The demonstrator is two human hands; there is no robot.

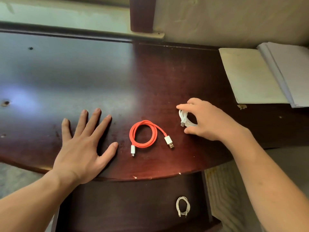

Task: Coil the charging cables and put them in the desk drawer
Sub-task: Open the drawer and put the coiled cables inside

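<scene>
The red cable (143, 133) lies coiled in a loop on the dark wood desk (167, 77), near the front edge, abt the middle of the view. Its 2 white plugs stick out: a small one at 7 o'clock of the loop and a bigger USB one at 4 o'clock. No hand touches it.

At 2 o'clock from the red cable, the right hand (207, 121) grips a coiled white cable (185, 118). Thumb and fingers curl round the bundle, w/ the fingertips down by the desk top. One small plug end peeks out below the pointer finger.

At 9 o'clock from the red cable, the left hand (83, 144) rests flat on the desk, palm down. Its fingers are straight and spread wide, holding nothing. The thumb tip is just beside the red loop, not touching.

At 5 o'clock, lower down, the drawer (133, 206) under the desk is pulled open. Another thin white cable (182, 205) lies coiled inside it, near the right side wall.

At 2 o'clock, far back on the desk, an open notebook (250, 76) lies by the wall (234, 19), well apart from the cables. A dark wood post (142, 14) stands up at 12 o'clock behind the desk.
</scene>
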